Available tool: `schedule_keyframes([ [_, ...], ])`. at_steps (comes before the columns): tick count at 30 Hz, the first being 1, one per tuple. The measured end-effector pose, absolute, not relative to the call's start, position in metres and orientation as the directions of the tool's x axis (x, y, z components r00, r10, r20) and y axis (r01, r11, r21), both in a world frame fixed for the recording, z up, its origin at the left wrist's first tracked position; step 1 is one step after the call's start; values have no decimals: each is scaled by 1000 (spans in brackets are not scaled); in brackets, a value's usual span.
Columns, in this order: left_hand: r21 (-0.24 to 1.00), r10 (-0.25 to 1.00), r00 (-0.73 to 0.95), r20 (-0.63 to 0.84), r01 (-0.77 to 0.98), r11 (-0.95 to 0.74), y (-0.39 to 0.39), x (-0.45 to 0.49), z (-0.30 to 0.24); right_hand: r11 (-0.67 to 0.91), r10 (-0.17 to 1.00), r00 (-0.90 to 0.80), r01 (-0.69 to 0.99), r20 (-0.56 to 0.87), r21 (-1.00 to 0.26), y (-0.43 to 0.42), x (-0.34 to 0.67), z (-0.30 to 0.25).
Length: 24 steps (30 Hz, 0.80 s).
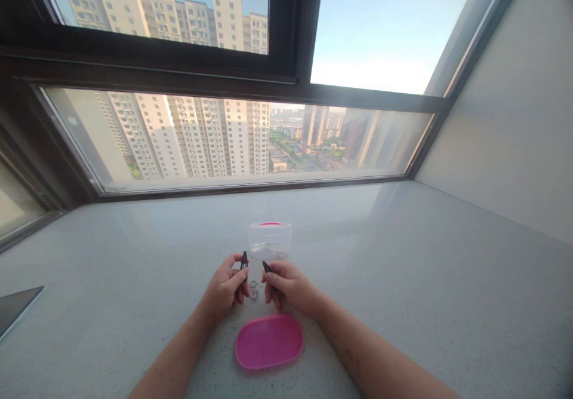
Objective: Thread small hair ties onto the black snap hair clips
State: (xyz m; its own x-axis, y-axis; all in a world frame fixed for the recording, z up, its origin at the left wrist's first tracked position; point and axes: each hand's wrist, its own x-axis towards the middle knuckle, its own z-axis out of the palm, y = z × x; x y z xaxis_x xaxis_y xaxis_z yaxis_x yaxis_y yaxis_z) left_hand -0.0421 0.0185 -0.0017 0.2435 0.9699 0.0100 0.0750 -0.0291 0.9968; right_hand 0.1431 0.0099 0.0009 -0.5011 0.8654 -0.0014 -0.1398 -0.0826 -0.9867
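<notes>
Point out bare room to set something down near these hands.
Free stone countertop lies right of the right hand and left of the left hand, toward the dark slab. Crowded around the small rings between the hands, below the clear plastic tub and above the pink lid. Each hand holds a black tool.

A pale speckled stone desk (403, 255) meets a long dark-framed glass window (304, 91) and a smooth pale grey wall (501, 118) at right. Cream high-rise apartment blocks (197, 136) and blue sky (380, 34) show outside, in bright daylight.
</notes>
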Motion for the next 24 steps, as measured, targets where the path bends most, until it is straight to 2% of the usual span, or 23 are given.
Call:
schedule_keyframes([
  [24, 998, 970, 244, 1, 66, -17, 17, -42, 1, -88, 867, -497, -123, -15, -989, 8, 143, 3],
])
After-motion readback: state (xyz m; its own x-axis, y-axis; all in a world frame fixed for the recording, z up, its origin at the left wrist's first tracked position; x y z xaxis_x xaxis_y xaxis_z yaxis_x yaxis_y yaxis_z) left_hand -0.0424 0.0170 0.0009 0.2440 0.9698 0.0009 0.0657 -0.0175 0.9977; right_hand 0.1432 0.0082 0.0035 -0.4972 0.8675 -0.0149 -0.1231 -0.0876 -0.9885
